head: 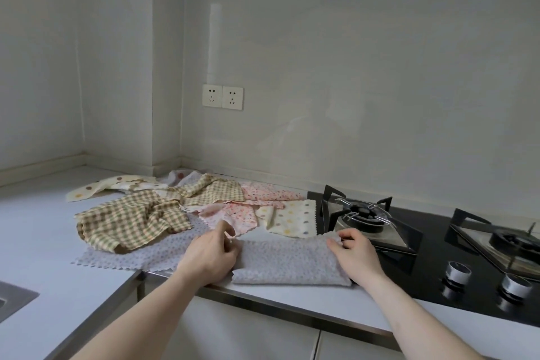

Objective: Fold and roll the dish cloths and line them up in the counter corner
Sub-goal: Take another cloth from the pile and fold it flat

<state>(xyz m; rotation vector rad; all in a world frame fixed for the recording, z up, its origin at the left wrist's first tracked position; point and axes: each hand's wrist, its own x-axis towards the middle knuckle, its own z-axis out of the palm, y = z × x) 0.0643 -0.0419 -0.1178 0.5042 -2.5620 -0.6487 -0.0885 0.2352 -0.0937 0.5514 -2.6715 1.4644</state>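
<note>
A grey dotted dish cloth [287, 261] lies folded into a band near the counter's front edge. My left hand [211, 251] grips its left end with curled fingers. My right hand [355, 251] pinches its far right corner, at the edge of the hob. Behind them lies a loose heap of cloths: a green checked cloth [131, 221], a pink flowered cloth [236, 213], a cream cloth with coloured dots [295, 218], another cream dotted one [99, 188] and a flat grey dotted cloth [131, 254].
A black gas hob [438, 266] with two burners and knobs fills the counter at right. A sink corner [11, 298] shows at lower left. The counter corner [87, 161] lies at the back left, with twin wall sockets [222, 96] above.
</note>
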